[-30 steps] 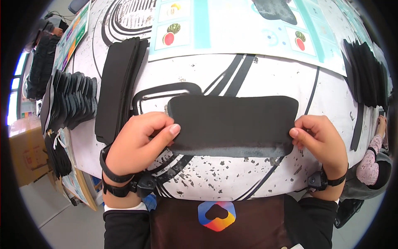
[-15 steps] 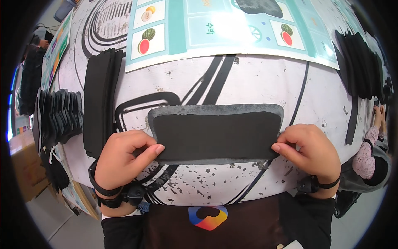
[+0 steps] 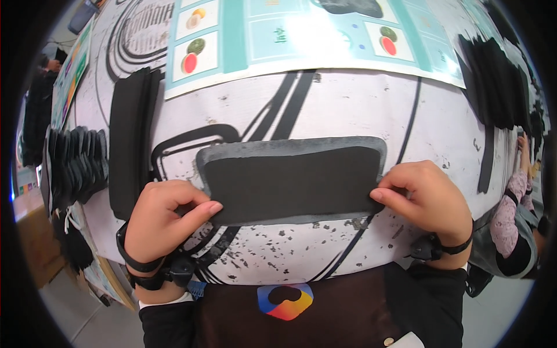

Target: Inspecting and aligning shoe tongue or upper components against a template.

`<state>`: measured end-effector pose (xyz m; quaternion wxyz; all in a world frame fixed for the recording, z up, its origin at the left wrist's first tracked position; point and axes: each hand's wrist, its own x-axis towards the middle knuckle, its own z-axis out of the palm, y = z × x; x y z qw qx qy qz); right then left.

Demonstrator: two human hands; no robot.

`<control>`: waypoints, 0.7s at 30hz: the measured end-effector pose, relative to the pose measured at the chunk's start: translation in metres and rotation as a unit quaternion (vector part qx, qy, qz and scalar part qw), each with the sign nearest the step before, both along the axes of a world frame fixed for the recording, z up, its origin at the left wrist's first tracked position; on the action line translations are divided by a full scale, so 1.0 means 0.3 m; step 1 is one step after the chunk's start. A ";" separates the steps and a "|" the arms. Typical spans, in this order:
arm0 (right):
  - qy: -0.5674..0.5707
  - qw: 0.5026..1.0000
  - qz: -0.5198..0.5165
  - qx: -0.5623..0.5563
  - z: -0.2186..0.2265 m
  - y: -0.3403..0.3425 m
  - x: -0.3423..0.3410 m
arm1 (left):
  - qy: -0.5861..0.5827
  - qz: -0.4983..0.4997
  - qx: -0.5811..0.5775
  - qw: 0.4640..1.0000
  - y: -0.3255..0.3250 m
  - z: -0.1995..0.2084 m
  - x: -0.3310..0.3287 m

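Note:
A black rectangular sheet (image 3: 293, 184), matte and soft-looking, lies over a slightly larger grey piece with rounded corners (image 3: 290, 147). The grey shows as a band along the far edge and as a thin strip at the near edge. At the sheet's left end my left hand (image 3: 168, 217) pinches its near corner between thumb and fingers. My right hand (image 3: 426, 200) grips the right end the same way, thumb on top. Both hands wear black wrist straps. What lies under the fingertips is hidden.
A stack of long black strips (image 3: 130, 145) lies left of the sheet, with a row of grey-black rounded pieces (image 3: 75, 165) beyond it. Black sheets (image 3: 493, 81) are piled at the far right. A fruit-picture mat (image 3: 232, 58) covers the far table. Another person's arm (image 3: 510, 214) is at right.
The whole view has shifted slightly, so the table and hands appear a little further left. Both hands keep their pinch at the sheet's ends.

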<state>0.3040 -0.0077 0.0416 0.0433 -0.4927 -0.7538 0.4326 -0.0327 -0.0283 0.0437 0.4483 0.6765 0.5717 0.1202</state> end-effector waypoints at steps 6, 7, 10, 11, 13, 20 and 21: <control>-0.017 0.999 -0.045 -0.022 0.020 -0.015 0.009 | 0.007 -0.018 -0.003 1.000 0.014 -0.006 0.027; -0.031 0.997 -0.066 -0.037 0.016 -0.017 0.006 | 0.014 -0.009 -0.002 1.000 0.011 -0.011 0.024; -0.027 0.998 -0.058 -0.023 0.002 -0.015 0.001 | 0.010 -0.010 0.006 1.000 0.006 -0.013 0.016; -0.027 0.998 -0.055 -0.023 0.002 -0.012 -0.001 | 0.021 -0.017 0.008 1.000 0.006 -0.009 0.016; -0.028 0.998 -0.058 -0.027 0.004 -0.009 -0.010 | 0.028 -0.024 0.009 0.999 0.004 -0.013 0.010; -0.039 0.997 -0.070 -0.018 0.008 -0.015 -0.024 | 0.044 -0.005 0.027 0.999 -0.001 -0.026 0.011; -0.043 0.997 -0.070 -0.004 0.003 -0.018 -0.025 | 0.061 -0.001 0.019 0.998 -0.001 -0.026 0.014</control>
